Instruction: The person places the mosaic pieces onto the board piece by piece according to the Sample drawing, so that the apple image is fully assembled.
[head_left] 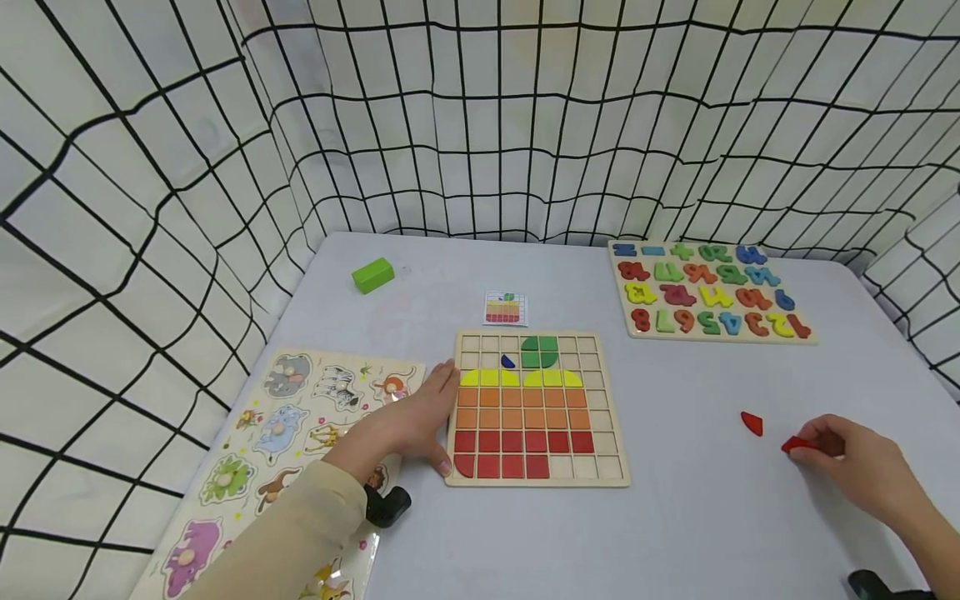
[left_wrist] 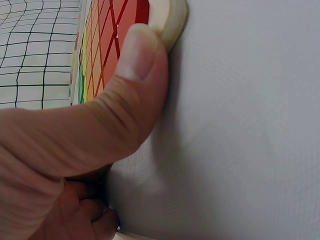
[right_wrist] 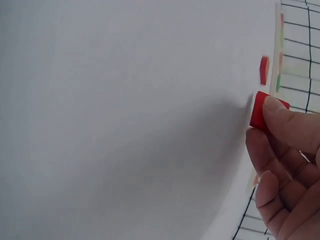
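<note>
A wooden grid board [head_left: 611, 400] lies on the table, filled with rows of red, orange and yellow pieces and a green shape near its top. A small dark blue piece [head_left: 507, 362] sits left of the green one. My left hand [head_left: 420, 417] rests along the board's left edge, its thumb [left_wrist: 142, 65] touching the lower left corner. Off to the right, my right hand [head_left: 855, 462] pinches a red piece [right_wrist: 259, 111] between thumb and fingers. Another red piece [head_left: 752, 423], with a curved edge, lies just left of that hand.
Behind the board lies a small pattern card [head_left: 506, 308]. A green block [head_left: 372, 275] is at the back left. A number puzzle board [head_left: 712, 292] lies at the back right, an animal puzzle board [head_left: 251, 442] under my left forearm. Black netting [head_left: 498, 125] surrounds the table.
</note>
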